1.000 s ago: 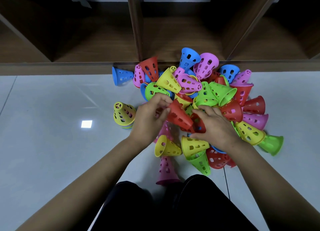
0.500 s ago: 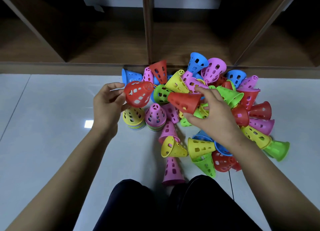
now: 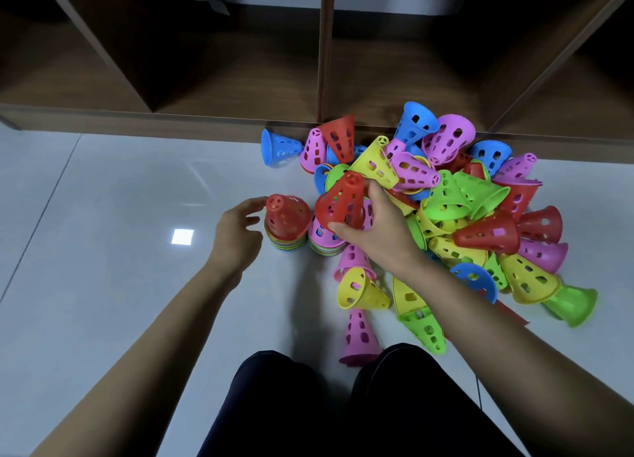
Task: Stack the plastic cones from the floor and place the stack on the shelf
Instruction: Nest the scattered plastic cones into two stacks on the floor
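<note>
A: Step in hand?
B: Stacking. My right hand (image 3: 374, 227) grips a red cone (image 3: 341, 199) just left of the pile (image 3: 463, 199), above the pink-topped stack (image 3: 320, 240). My left hand (image 3: 236, 232), fingers (image 3: 253, 203) loose and empty, sits by the red-topped stack (image 3: 287, 216), further left.
A: Next?
B: Lower it mouth-down, centred, I'd judge; shelf (image 3: 240, 79) later.

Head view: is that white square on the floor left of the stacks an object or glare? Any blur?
Head view: the white square looks like lamp glare on the glossy floor, not an object. Head view: the right hand and the red cone it grips are fairly sharp; the shelf is dark inside, detail lost.
</note>
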